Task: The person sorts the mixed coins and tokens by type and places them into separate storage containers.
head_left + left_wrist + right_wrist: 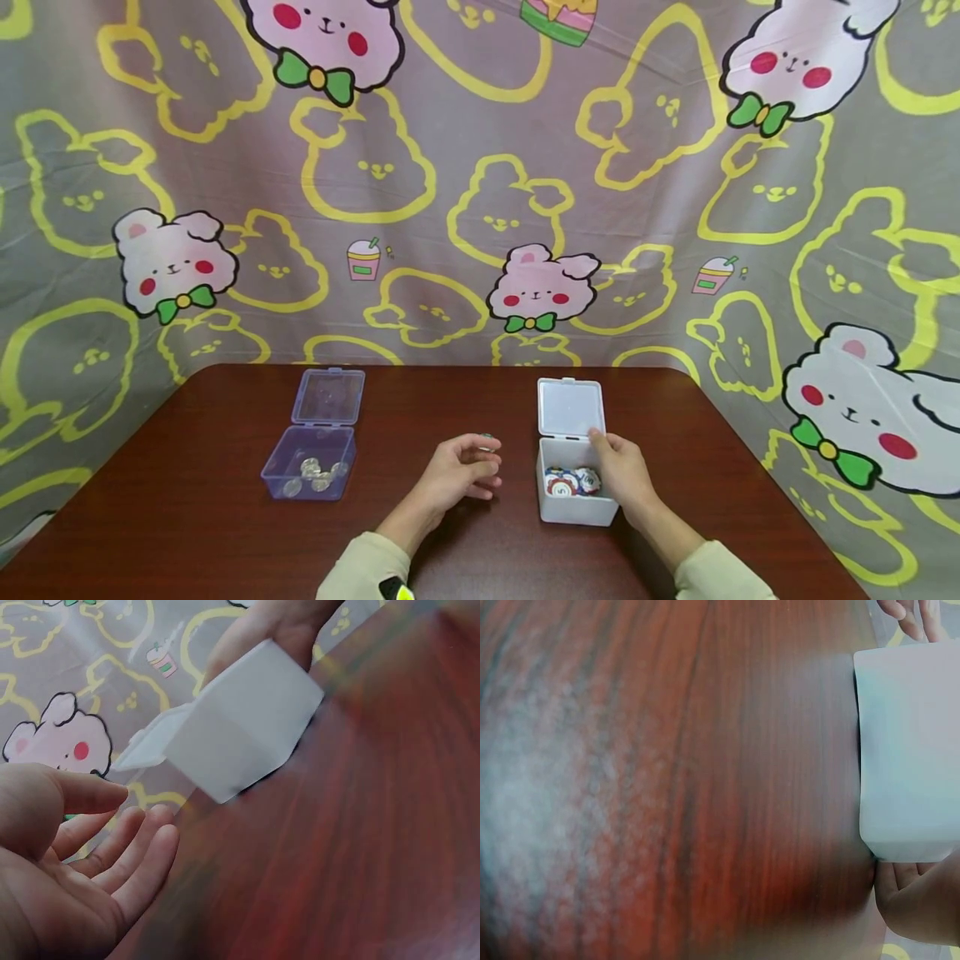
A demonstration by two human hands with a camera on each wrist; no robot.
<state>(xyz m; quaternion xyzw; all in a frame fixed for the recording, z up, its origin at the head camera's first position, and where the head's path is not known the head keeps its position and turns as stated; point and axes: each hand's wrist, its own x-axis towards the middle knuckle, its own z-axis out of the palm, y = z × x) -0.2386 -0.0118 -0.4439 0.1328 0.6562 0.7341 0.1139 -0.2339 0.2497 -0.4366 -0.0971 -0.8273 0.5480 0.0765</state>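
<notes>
A white plastic box [577, 510] stands on the table with its hinged lid [571, 407] swung back. Poker chips [561, 486] lie inside it, red, blue and white. Along its right side my right hand [627, 477] holds the box, thumb by the back corner near the hinge. In the right wrist view, my right hand [922, 900] lies against the box wall [911, 750]. My left hand [459, 477] hovers left of the box, fingers loosely bent and holding nothing visible. Just behind its fingertips shows a small greenish thing [487, 436], mostly hidden.
To the left stands a clear purple box [273, 467], its lid [328, 397] leaning back, with several silver coins [315, 473] in it. Both boxes sit on a dark red-brown wooden table [420, 392]. A patterned cloth [442, 242] hangs behind and at the sides.
</notes>
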